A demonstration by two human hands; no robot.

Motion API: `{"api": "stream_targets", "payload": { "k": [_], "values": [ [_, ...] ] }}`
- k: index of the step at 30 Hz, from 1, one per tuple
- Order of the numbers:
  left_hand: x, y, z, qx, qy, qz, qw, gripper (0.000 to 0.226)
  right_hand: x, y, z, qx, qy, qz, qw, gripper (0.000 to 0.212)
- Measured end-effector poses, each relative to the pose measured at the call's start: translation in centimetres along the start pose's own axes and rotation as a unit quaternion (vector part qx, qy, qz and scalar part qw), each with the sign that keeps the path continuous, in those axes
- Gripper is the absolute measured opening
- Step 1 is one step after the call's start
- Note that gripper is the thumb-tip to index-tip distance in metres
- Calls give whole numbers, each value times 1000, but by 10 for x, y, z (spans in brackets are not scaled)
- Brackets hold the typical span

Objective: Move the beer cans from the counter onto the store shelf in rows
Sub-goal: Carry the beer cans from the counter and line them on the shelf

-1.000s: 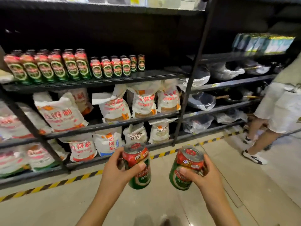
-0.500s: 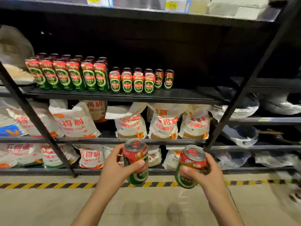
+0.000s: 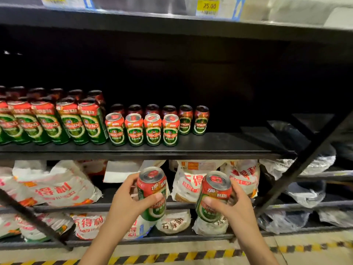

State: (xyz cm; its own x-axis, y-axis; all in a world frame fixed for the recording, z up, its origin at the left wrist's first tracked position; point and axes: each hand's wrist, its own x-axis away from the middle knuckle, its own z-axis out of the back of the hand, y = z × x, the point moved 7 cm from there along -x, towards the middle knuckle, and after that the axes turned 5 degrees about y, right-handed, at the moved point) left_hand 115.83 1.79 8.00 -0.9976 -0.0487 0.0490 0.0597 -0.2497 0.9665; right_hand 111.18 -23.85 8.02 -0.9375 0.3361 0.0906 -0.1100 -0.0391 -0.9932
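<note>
We grip one beer can [image 3: 151,192] in our left hand [image 3: 127,202] and another can [image 3: 214,195] in our right hand [image 3: 234,205], both upright, below the shelf [image 3: 219,148]. The open front-edge spot beside the short row [image 3: 142,130] lies up and ahead, nearer our right hand.

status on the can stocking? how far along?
Done: tall cans and short cans already stand in rows on the shelf. In hand: left hand and right hand each grip one can, not yet shelved. Left: the front row's two right slots are bare. The counter is out of view.
</note>
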Motion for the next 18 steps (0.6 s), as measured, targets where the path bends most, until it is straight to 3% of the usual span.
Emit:
{"api": "stream_targets", "payload": {
  "k": [11,18],
  "values": [
    [-107,50,-74,-76,-55,-81,992,56,-119,-19,7,28,27,22,999,50],
    [-155,60,-113,-48,-64,-53,995,57,-181,-28,5,39,6,57,998,58]
  ]
}}
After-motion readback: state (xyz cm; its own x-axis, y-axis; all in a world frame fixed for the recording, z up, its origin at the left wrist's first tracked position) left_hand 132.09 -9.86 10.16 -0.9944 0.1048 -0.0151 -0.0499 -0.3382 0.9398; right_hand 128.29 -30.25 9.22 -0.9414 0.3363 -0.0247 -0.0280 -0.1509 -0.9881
